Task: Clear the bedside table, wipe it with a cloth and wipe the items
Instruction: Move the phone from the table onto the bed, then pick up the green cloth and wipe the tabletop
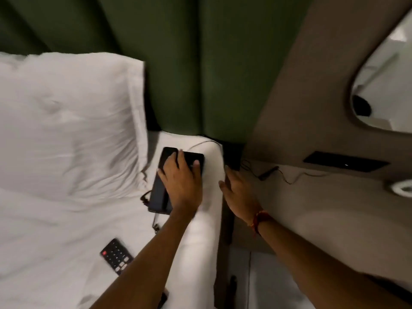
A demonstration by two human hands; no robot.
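Observation:
My left hand (180, 177) lies flat with spread fingers on top of a black flat tablet-like device (159, 192) that rests on the white bed near its right edge. My right hand (237, 192) hovers open, fingers straight, over the gap between the bed and the beige bedside table (323, 208). It holds nothing. A thin black cable with a small plug (268, 172) lies on the table top. A black remote control (116, 256) lies on the sheet close to my left forearm.
A white pillow (66, 121) fills the left. The green padded headboard (200, 74) stands behind. A black switch panel (345, 162) is on the beige wall. A white rounded object (399, 189) sits at the table's right edge. A mirror (388, 85) hangs at the upper right.

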